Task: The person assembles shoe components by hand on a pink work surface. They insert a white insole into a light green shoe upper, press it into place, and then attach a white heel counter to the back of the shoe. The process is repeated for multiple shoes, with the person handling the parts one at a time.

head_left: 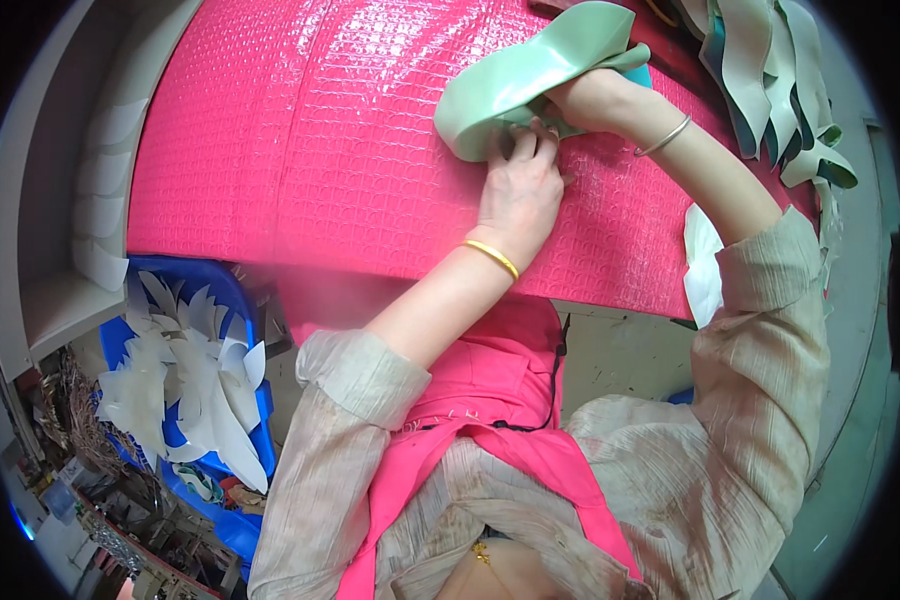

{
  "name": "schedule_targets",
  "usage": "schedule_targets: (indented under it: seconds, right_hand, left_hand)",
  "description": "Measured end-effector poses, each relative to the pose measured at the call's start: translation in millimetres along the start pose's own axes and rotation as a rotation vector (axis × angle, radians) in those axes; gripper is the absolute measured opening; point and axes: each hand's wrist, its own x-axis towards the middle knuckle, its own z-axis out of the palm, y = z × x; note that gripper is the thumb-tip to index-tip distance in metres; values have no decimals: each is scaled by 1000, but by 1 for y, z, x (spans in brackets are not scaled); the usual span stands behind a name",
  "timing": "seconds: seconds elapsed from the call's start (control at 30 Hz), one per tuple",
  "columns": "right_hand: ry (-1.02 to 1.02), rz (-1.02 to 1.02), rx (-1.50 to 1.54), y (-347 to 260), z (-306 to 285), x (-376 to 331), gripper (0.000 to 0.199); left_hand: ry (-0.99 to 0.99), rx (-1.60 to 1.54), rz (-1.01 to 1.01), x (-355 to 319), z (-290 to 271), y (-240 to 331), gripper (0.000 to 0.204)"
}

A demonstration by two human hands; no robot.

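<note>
A pale green curved leather-like piece (530, 75) lies on the pink textured table cover (300, 150). My left hand (518, 185), with a gold bangle at the wrist, pinches its lower edge with the fingertips. My right hand (595, 100), wearing a thin silver bangle, grips the same piece from the right, partly tucked under its fold. Both hands are close together at the piece's lower right edge.
A pile of pale green and teal cut strips (790, 90) hangs at the table's far right. A white cut piece (703, 265) sits at the near table edge. A blue bin (200, 400) full of white offcuts stands on the floor to the left. Grey shelving (50, 220) runs along the left.
</note>
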Motion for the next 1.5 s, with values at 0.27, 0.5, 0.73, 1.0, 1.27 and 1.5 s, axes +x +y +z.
schedule_targets:
  seconds: [0.27, 0.5, 0.73, 1.0, 1.27, 1.5]
  right_hand:
    - [296, -48, 12, 12, 35, -9, 30]
    - [138, 45, 338, 23, 37, -14, 28]
    - [188, 76, 137, 15, 34, -17, 27]
    - [507, -151, 502, -43, 25, -38, 46]
    - [541, 49, 530, -86, 34, -28, 63]
    - [716, 159, 436, -105, 19, 5, 47]
  left_hand:
    - [37, -105, -39, -5, -2, -1, 59]
    - [11, -80, 27, -7, -8, -10, 49]
    - [15, -61, 19, -2, -8, -5, 45]
    - [-234, -77, 48, -12, -30, -33, 36]
    - [-435, 601, 503, -18, -72, -64, 38]
    - [-406, 526, 417, -3, -74, -88, 29]
